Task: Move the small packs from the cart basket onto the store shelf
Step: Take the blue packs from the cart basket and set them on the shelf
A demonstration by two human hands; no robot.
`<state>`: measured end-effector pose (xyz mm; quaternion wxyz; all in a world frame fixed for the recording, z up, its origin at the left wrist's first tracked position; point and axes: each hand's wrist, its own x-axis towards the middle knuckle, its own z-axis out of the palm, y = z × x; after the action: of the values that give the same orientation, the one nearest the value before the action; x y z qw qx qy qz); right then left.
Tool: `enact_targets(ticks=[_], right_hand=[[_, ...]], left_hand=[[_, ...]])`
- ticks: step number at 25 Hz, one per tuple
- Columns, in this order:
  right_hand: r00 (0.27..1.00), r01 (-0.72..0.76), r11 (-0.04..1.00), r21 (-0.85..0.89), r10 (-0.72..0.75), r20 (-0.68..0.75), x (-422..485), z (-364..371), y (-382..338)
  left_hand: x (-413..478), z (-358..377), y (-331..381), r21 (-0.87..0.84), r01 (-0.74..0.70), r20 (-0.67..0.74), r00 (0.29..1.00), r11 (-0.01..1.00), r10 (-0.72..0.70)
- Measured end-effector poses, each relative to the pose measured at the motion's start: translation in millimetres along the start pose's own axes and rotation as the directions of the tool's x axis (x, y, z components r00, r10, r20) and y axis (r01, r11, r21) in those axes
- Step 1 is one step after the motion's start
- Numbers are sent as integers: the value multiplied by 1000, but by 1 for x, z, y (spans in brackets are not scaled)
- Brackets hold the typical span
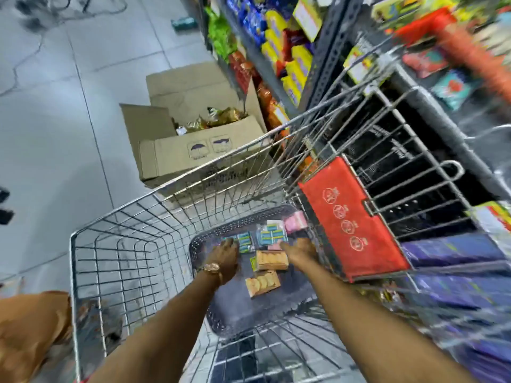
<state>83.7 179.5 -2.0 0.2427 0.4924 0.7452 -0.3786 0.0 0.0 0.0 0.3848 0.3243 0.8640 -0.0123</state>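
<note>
Reaching down into the cart basket (91, 244) with both arms, so clearly the pick-up step, nothing lifted yet. Left hand (225, 257) down at lower centre of the frame, fingers pointing away and resting on the blue-green packs (244, 241); can't tell whether they're curled round a pack or just lying flat on it. Right hand (300, 252) just to the right, fingertips touching the second clear-wrapped bundle (272, 236); looks loosely spread, not pinching anything, though too blurry to swear to it.

All sitting on a dark perforated tray (221, 322) at the bottom of the basket, close under the red flap (351, 219). Small flat stuff: blue-green packs bundled in clear wrap, a pink pack (296, 221) at the tray's far corner, two tan biscuit packs (272, 260) (262, 283) nearer the camera.

Next up, probably: closing fingers on a bundle each, lifting clear of the wire sides, swinging over to the shelf (318, 64) along the right edge of the frame. Slippery wrap, so needs a firm grip.
</note>
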Motion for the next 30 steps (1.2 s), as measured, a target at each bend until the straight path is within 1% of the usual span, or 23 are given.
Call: enact_targets(ticks=[2,4,6,8,9,10,11,12,13,14,15,16,17,18,19,20,21,23,24,25,26,28,30], right_hand=[[993,-75,996,48,78,-88,22,19,-7],[988,-86,992,89,96,-118,40,32,-15],[982,-113,990,89,125,-142,52,46,-22],[963,-143,986,90,160,-218,53,50,-24],[953,-151,986,76,166,-253,54,51,-23],[947,-157,986,60,168,-276,51,51,-23],[944,-146,988,51,154,-292,52,51,-20],[945,-124,991,49,133,-299,49,51,-19],[947,-98,993,63,113,-301,47,49,-18],[952,-82,991,104,109,-287,44,48,-18],[955,-80,983,168,124,-268,39,45,-20],[959,-93,961,259,156,-235,35,43,-20],[963,-100,931,350,179,-202,29,39,-19],[967,-110,898,425,195,-162,24,36,-18],[975,-124,870,477,197,-106,17,27,-16],[981,-139,841,523,191,-47,8,15,-13],[985,-137,800,585,174,-6,-4,1,-9],[988,-135,676,724,148,45,-45,-36,-5],[992,-101,624,775,125,28,-63,-53,1],[996,-34,592,805,89,-23,-83,-73,8],[995,56,551,832,41,-94,-102,-93,16],[978,198,465,863,-29,-208,-137,-132,30],[950,299,388,872,-32,-311,-174,-178,48]], left_hand=[[21,4,-1,63,-10,-24,1000,998,11],[38,10,-3,104,13,-54,999,994,-7],[48,20,-7,153,17,-50,999,988,-9],[57,29,-13,218,-7,-187,981,976,48],[54,24,-10,248,-4,-167,985,969,46],[54,24,-9,239,8,-217,975,971,45],[53,20,-6,158,36,-177,984,987,-7],[54,19,-4,71,73,-212,976,995,-57],[54,19,-2,-1,160,-190,969,987,-157],[52,21,0,-73,199,-199,957,977,-210],[49,20,1,-179,234,-166,950,956,-263],[48,22,0,-317,242,-142,944,917,-299],[44,19,2,-485,257,-95,935,836,-343],[52,32,-4,-651,259,-46,925,714,-378],[55,38,-6,-786,239,-15,915,570,-404],[48,31,0,-874,212,13,909,436,-417],[30,9,16,-933,159,16,914,323,-406],[-9,-44,55,-992,21,-24,940,128,-341],[-24,-63,71,-997,-33,-51,959,71,-278],[-37,-79,86,-995,-83,-91,972,47,-215],[-46,-95,102,-989,-141,-146,975,36,-166],[-62,-123,133,-968,-247,-251,962,55,-103],[-81,-150,175,-944,-326,-327,945,49,-5]])
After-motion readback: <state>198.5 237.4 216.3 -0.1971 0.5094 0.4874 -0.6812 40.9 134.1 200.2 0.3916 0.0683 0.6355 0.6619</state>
